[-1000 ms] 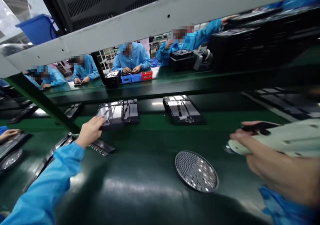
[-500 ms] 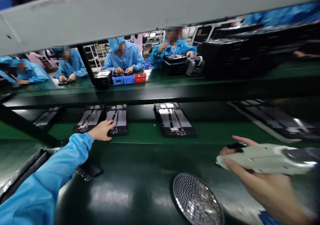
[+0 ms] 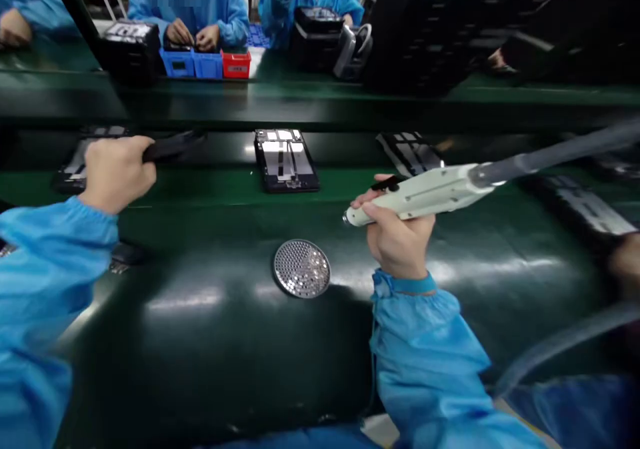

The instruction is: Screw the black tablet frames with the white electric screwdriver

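At the left, my left hand [image 3: 119, 174] grips a dark open-backed tablet [image 3: 176, 146], lifted and seen nearly edge-on. My right hand [image 3: 400, 236] is wrapped around a pale electric screwdriver [image 3: 433, 194], whose tip points left; a thick grey cable leaves its rear end. Between the hands, a round perforated dish [image 3: 302, 269] with small shiny screws rests on the green bench. Beyond it, another open tablet [image 3: 286, 161] lies on the green belt, touched by neither hand. One more tablet [image 3: 75, 162] is partly hidden behind my left hand.
More open tablets [image 3: 411, 154] lie along the belt to the right. A small dark piece [image 3: 127, 254] is near my left sleeve. Across the line are blue bins [image 3: 208, 64], a red bin [image 3: 236, 64], stacked black devices [image 3: 415, 36] and co-workers in blue. A person's blurred hand [image 3: 626, 262] shows far right.
My left hand has closed on a tablet and raised it from the belt. The screwdriver in my right hand now appears further left, and the view has tilted downward.
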Demonstrator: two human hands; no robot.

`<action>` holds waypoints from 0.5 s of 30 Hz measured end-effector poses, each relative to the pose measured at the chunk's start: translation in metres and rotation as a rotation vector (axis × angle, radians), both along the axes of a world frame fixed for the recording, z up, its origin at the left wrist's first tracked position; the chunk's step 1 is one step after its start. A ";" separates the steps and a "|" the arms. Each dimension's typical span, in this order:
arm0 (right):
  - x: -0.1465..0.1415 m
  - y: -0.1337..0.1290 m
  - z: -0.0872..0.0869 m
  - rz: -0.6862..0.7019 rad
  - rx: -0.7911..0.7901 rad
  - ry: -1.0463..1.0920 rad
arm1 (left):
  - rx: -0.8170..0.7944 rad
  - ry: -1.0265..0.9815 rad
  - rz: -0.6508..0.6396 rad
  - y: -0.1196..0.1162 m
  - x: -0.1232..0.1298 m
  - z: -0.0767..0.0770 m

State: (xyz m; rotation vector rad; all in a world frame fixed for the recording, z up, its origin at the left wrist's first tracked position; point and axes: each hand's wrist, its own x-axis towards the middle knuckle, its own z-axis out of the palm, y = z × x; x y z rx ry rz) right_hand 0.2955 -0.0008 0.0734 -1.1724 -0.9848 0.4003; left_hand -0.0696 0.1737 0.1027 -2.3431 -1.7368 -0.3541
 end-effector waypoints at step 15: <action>-0.060 -0.045 -0.032 0.317 -0.220 -0.027 | 0.007 -0.237 -0.747 -0.221 -0.030 -0.069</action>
